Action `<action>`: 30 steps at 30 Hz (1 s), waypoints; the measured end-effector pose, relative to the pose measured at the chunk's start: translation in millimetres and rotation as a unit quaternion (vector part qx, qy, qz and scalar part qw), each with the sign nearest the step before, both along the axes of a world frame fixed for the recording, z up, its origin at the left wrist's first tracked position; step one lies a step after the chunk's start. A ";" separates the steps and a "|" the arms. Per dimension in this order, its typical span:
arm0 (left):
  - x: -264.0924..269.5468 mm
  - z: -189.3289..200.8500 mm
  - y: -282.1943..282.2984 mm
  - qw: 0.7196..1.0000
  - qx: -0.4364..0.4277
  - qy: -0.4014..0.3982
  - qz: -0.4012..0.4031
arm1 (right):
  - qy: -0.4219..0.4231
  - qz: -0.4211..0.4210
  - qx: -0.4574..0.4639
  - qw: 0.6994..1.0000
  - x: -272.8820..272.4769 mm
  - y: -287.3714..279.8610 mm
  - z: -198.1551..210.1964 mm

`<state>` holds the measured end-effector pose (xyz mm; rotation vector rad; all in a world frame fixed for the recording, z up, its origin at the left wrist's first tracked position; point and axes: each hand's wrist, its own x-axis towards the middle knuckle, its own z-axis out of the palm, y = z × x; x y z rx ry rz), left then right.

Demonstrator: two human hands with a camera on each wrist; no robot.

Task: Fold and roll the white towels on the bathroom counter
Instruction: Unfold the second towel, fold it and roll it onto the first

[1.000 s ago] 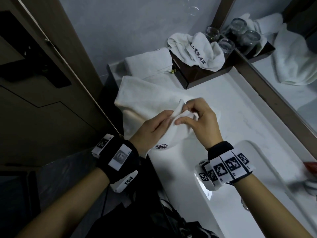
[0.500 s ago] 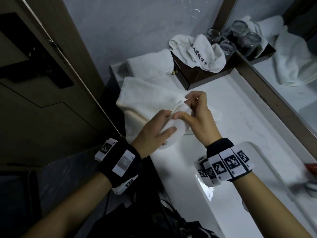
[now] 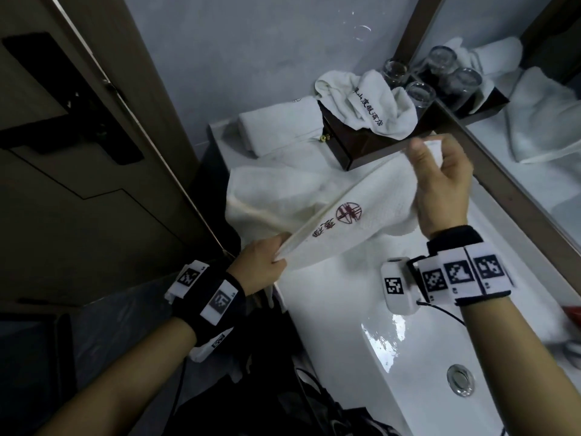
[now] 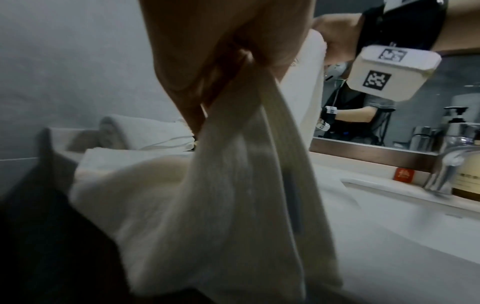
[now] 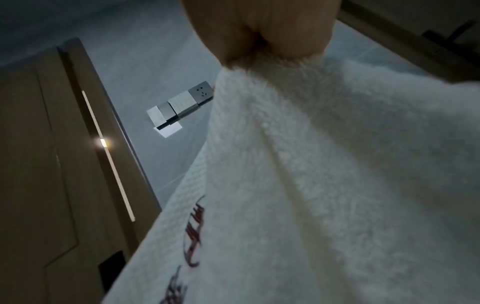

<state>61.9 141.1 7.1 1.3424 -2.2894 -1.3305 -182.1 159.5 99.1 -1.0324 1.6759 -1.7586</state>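
A white towel with a red logo (image 3: pixel 352 221) is stretched in the air between my hands, above the counter (image 3: pixel 317 297). My left hand (image 3: pixel 267 262) pinches its near corner at the counter's front edge, and the left wrist view shows the cloth (image 4: pixel 221 205) hanging from those fingers. My right hand (image 3: pixel 440 180) pinches the far corner, raised near the mirror frame; the towel (image 5: pixel 324 174) drapes below it in the right wrist view. Under it lies another white towel (image 3: pixel 267 190), spread loosely. A rolled towel (image 3: pixel 279 127) lies against the back wall.
A dark wooden box (image 3: pixel 371 146) at the back carries a crumpled lettered towel (image 3: pixel 364 102) and upturned glasses (image 3: pixel 419 94). The sink basin (image 3: pixel 408 357) with its drain (image 3: pixel 460 379) is at front right. A mirror (image 3: pixel 534 146) runs along the right, a door (image 3: pixel 78 152) stands left.
My hands were close together on the bunched towel; they have now drawn apart, the right rising toward the mirror and the left pulling back, stretching the towel open with its logo showing.
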 end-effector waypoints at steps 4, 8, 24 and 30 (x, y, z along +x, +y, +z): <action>21.8 2.8 -11.5 0.998 -0.019 0.007 0.056 | 0.137 -0.080 0.080 0.984 -23.6 -0.6 -5.9; 19.6 20.8 -16.5 0.996 -0.004 0.058 0.074 | 0.325 0.009 0.120 0.938 -4.3 -0.2 -3.6; 15.6 51.2 -16.7 0.988 -0.092 0.105 0.063 | 0.481 0.252 0.249 0.802 79.5 3.4 -1.8; 47.1 29.7 -23.9 0.981 -0.064 0.103 0.152 | 0.410 0.219 0.259 0.847 55.7 1.1 4.9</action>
